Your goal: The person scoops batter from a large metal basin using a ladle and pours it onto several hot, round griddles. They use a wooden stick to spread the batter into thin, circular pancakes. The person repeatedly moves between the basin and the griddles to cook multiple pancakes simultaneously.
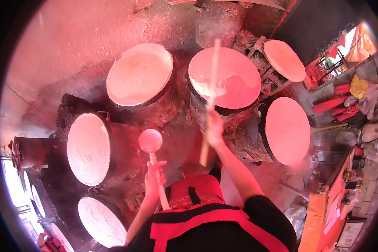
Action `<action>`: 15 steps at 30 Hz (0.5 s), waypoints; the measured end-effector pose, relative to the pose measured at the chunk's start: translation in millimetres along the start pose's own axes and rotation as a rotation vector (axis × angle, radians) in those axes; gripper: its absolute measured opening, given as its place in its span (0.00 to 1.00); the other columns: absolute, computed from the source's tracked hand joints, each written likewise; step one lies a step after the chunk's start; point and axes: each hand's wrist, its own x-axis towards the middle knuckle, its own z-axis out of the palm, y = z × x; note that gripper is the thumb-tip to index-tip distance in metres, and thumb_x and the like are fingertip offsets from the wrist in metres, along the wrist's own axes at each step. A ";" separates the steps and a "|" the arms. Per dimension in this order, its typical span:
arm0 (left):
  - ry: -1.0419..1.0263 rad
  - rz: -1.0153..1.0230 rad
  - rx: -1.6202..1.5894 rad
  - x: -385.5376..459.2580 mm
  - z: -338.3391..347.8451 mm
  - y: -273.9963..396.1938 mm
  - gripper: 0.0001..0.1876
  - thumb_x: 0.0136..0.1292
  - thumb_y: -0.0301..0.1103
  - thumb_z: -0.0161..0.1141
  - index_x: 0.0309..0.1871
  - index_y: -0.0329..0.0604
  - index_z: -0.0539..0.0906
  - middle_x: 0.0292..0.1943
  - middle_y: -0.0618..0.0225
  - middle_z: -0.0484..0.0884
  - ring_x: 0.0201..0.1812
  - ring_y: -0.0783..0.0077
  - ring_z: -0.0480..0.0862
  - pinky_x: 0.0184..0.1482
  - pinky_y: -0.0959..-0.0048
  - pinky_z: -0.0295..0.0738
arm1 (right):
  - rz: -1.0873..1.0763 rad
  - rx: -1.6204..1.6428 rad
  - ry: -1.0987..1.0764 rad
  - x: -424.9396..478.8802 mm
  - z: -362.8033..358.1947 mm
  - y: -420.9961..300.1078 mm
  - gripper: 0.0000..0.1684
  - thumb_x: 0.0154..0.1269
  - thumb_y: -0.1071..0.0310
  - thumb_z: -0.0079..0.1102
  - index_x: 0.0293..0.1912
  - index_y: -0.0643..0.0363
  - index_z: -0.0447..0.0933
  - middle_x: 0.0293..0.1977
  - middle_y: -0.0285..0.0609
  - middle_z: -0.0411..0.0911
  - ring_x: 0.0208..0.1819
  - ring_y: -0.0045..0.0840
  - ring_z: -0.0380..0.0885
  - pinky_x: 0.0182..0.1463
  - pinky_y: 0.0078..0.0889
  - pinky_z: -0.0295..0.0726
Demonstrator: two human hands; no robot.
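Note:
My left hand (152,178) is closed round the handle of a ladle (150,140) with a round bowl, held up between the pots. Further forward and to the right, my right hand (214,129) grips a long wooden stick (214,72). The stick reaches over a large round pot (239,69) filled with pale liquid that has a swirled, partly broken surface film. Whether its tip touches the liquid cannot be told. At the upper left stands another full pot (140,74); a third pot (288,130) is at the right.
More pots with white, foamy tops stand at the left (88,149) and lower left (101,222). A pale round disc (284,60) lies at the upper right. Perforated coal briquettes (63,118) are stacked by the wall. An orange counter (315,217) is at the lower right. Steam hangs about.

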 end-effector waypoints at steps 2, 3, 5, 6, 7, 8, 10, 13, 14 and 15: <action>0.065 0.040 0.137 -17.4 -22.9 0.1 0.21 0.74 0.46 0.43 0.48 0.38 0.80 0.29 0.77 0.63 0.21 0.87 0.60 0.18 0.87 0.53 | 0.154 0.265 -0.072 33.2 85.4 -13.5 0.15 0.74 0.64 0.44 0.57 0.52 0.68 0.19 0.27 0.64 0.12 0.11 0.59 0.13 0.18 0.61; 0.065 0.070 0.162 -26.1 -30.3 0.7 0.18 0.74 0.42 0.45 0.48 0.39 0.80 0.29 0.78 0.63 0.20 0.89 0.60 0.18 0.87 0.52 | 0.210 0.286 -0.047 56.7 112.5 -6.3 0.14 0.75 0.62 0.40 0.56 0.51 0.67 0.18 0.29 0.65 0.12 0.13 0.61 0.13 0.19 0.61; 0.155 0.072 0.189 -40.3 -40.4 2.0 0.15 0.73 0.40 0.47 0.48 0.40 0.80 0.27 0.81 0.62 0.19 0.90 0.58 0.17 0.88 0.50 | 0.295 0.307 0.073 79.0 147.7 0.5 0.14 0.74 0.60 0.42 0.56 0.48 0.64 0.18 0.31 0.65 0.11 0.15 0.62 0.12 0.20 0.61; 0.134 0.094 0.159 -45.6 -51.2 -1.8 0.14 0.73 0.39 0.47 0.47 0.41 0.80 0.25 0.82 0.60 0.19 0.90 0.57 0.17 0.88 0.50 | 0.291 0.302 0.117 74.4 154.8 4.3 0.15 0.74 0.60 0.41 0.58 0.45 0.64 0.17 0.29 0.64 0.11 0.14 0.61 0.12 0.19 0.60; 0.145 0.101 0.152 -47.0 -57.1 -3.9 0.14 0.73 0.39 0.47 0.47 0.41 0.80 0.24 0.82 0.60 0.19 0.90 0.57 0.17 0.88 0.50 | 0.286 0.298 0.165 69.0 157.4 8.0 0.18 0.74 0.61 0.40 0.60 0.43 0.63 0.16 0.28 0.63 0.10 0.13 0.60 0.11 0.19 0.60; 0.151 0.105 0.149 -47.1 -59.5 -4.1 0.14 0.73 0.40 0.47 0.47 0.41 0.80 0.24 0.82 0.59 0.19 0.91 0.57 0.17 0.88 0.50 | 0.279 0.340 0.181 56.5 148.6 13.0 0.19 0.74 0.62 0.40 0.61 0.42 0.61 0.17 0.28 0.63 0.11 0.13 0.60 0.11 0.18 0.59; 0.171 0.096 0.119 -49.8 -64.6 -5.6 0.16 0.73 0.41 0.46 0.48 0.40 0.79 0.26 0.81 0.60 0.20 0.90 0.59 0.18 0.88 0.51 | 0.308 0.400 0.174 9.2 123.6 -2.3 0.21 0.74 0.62 0.40 0.64 0.38 0.57 0.19 0.27 0.62 0.12 0.12 0.59 0.10 0.16 0.57; 0.124 0.072 0.036 -42.5 -66.0 -11.3 0.18 0.74 0.44 0.45 0.48 0.39 0.79 0.29 0.78 0.62 0.20 0.89 0.60 0.18 0.87 0.52 | 0.345 0.273 0.161 -30.2 55.0 -19.7 0.23 0.74 0.56 0.43 0.65 0.34 0.56 0.21 0.27 0.64 0.12 0.12 0.58 0.10 0.15 0.56; 0.107 0.058 0.054 -39.7 -62.5 -11.3 0.25 0.74 0.51 0.41 0.48 0.38 0.80 0.31 0.76 0.63 0.20 0.87 0.61 0.18 0.86 0.54 | 0.328 0.198 0.149 -33.8 27.0 -20.5 0.24 0.74 0.54 0.44 0.66 0.33 0.56 0.21 0.28 0.65 0.12 0.12 0.59 0.10 0.16 0.56; 0.094 0.052 0.024 -38.0 -57.7 -12.3 0.27 0.73 0.53 0.39 0.48 0.37 0.80 0.31 0.76 0.63 0.21 0.87 0.61 0.18 0.86 0.55 | 0.280 0.174 0.122 -36.9 6.6 -31.2 0.22 0.73 0.53 0.44 0.64 0.33 0.59 0.21 0.29 0.66 0.12 0.12 0.59 0.11 0.17 0.56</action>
